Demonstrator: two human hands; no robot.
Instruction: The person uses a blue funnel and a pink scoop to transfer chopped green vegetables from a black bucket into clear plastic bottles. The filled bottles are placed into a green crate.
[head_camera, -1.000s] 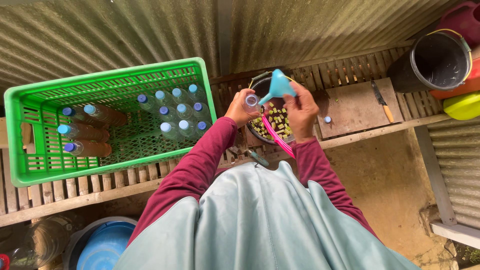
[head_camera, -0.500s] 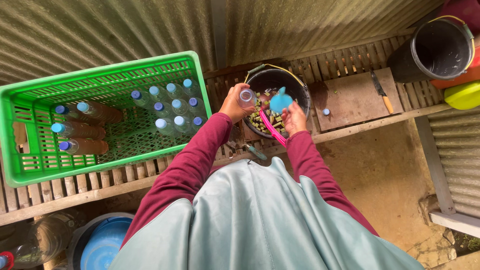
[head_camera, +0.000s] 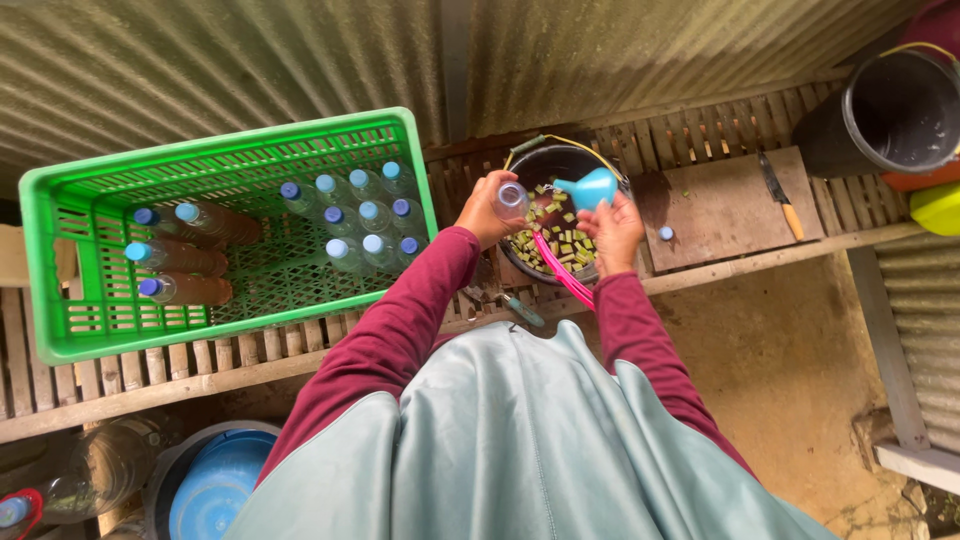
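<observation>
My left hand (head_camera: 484, 208) grips a clear plastic bottle (head_camera: 511, 200), its open mouth facing up, over the left rim of a black bucket (head_camera: 548, 162). My right hand (head_camera: 612, 229) holds a light blue funnel (head_camera: 588, 188) just right of the bottle, above the bucket. The bucket holds several pale green cut pieces (head_camera: 556, 243) in liquid. A pink handle (head_camera: 562, 274) slants out of the bucket below my right hand.
A green plastic crate (head_camera: 70, 338) on the slatted bench holds several blue-capped bottles (head_camera: 365, 218). A wooden cutting board (head_camera: 715, 205) with a knife (head_camera: 780, 196) and a small blue cap (head_camera: 665, 233) lies right of the bucket. A dark pot (head_camera: 893, 110) stands far right.
Both hands have lowered and shifted slightly over the bucket; the funnel came down from a raised position to beside the bottle's mouth.
</observation>
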